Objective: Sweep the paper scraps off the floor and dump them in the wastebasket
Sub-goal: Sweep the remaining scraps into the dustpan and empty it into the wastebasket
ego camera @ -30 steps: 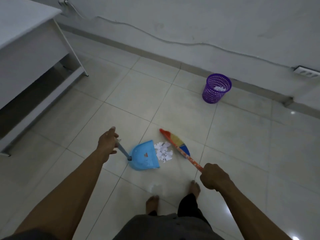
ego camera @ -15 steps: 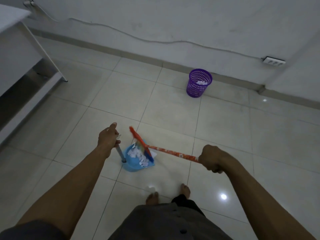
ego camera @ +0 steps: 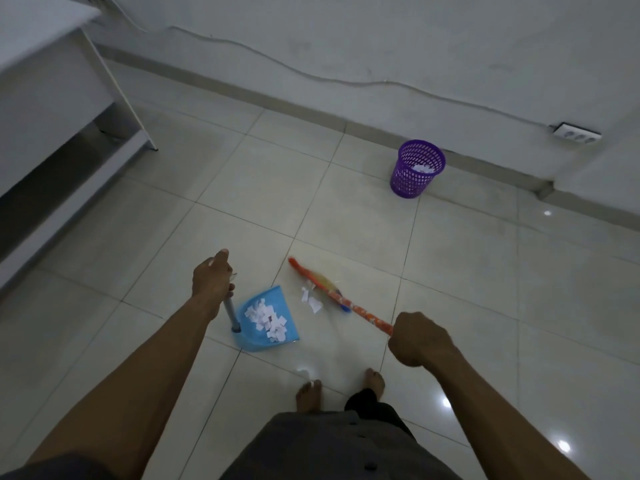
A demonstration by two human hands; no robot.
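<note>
Both hands are gripping tools: the left hand (ego camera: 211,282) is curling round the top of the upright handle of the dustpan (ego camera: 277,293), and the right hand (ego camera: 419,341) is fisting the orange stick of the broom (ego camera: 360,311).

Risks, as I judge them, are running from big to small. The tiled floor (ego camera: 346,216) is shining under the lights, and the person is standing barefoot on it, so a hurried step could slip. The purple wastebasket (ego camera: 408,183) is waiting far to the right by the wall, well apart from the pan, so the carry is inviting spills. The dustpan is resting near left with its open lip facing right. Tipping that lip down while lifting would be shedding the heap of scraps (ego camera: 266,320) lying inside. The broom head is lying to the right of the pan. It is blurred, so I cannot tell whether the bristles are touching anything. A hard flick could be scattering the loose scraps (ego camera: 310,299) sitting between pan and broom, or pushing them past the lip.
</note>
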